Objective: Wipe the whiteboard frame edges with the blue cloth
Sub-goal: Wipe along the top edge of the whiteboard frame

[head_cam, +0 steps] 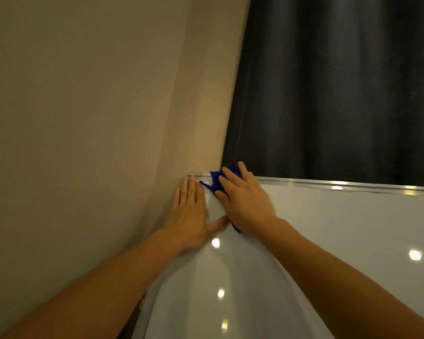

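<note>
Currently my right hand (245,204) presses the blue cloth (217,181) flat-fingered onto the frame (328,184) at the whiteboard's (328,241) 10 o'clock corner; my left hand (190,216) lies open, fingers (190,189) extended, bracing the board.

Office or meeting room: wall-mounted whiteboard (328,228), dark curtain (340,89), beige wall (83,106).
</note>
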